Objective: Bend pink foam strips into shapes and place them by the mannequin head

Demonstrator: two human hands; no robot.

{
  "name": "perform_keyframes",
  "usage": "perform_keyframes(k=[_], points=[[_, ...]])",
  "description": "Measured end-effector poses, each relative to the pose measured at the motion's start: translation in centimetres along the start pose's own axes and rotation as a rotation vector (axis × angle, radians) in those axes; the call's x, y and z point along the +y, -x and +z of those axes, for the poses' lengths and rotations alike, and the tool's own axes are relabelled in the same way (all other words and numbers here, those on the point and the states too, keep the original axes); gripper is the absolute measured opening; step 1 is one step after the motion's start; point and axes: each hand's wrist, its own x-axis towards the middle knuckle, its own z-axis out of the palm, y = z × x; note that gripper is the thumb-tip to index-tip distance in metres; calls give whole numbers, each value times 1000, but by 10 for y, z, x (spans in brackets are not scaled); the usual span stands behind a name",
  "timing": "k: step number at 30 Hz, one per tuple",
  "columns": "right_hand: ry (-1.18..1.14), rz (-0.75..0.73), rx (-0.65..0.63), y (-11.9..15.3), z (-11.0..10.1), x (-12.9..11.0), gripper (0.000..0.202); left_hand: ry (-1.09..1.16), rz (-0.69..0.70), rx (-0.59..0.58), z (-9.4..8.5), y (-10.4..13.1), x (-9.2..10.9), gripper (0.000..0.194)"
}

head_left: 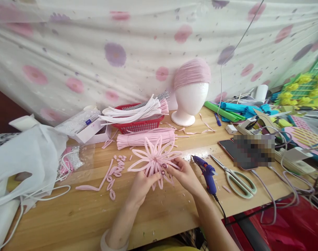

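Observation:
A pink pipe-cleaner flower (155,157) with several looped petals is held above the middle of the table. My left hand (143,184) grips its lower left side, thumb near the centre. From the right, my right hand (183,173) pinches the petals, its thumb close to the left one. My other fingers are partly hidden under the flower. Behind it lies a bundle of pink pipe cleaners (138,138). Small pink loops (118,170) and a bent pink pipe cleaner (104,180) lie to the left. Close to my right hand rests a blue glue gun (207,172).
Scissors (238,179) and a phone (230,150) lie at the right, among cables. A red basket (140,126) of pipe cleaners and a white foam head (191,101) with a pink-wrapped top stand behind. A white plastic bag (30,150) sits at the left.

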Motion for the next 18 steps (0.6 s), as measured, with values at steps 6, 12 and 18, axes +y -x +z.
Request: perform_keyframes(k=[6,12,18], points=[[-1,27,16,-3,-5,-5,41,-15,-49,11,-4,-1,3,23],[10,3,103,-4,-9,-7,48,-46,-61,-17,-5,-5,4,19],[-11,-39,170,-4,-15,-11,45,-103,-53,-59,-6,-3,7,17]])
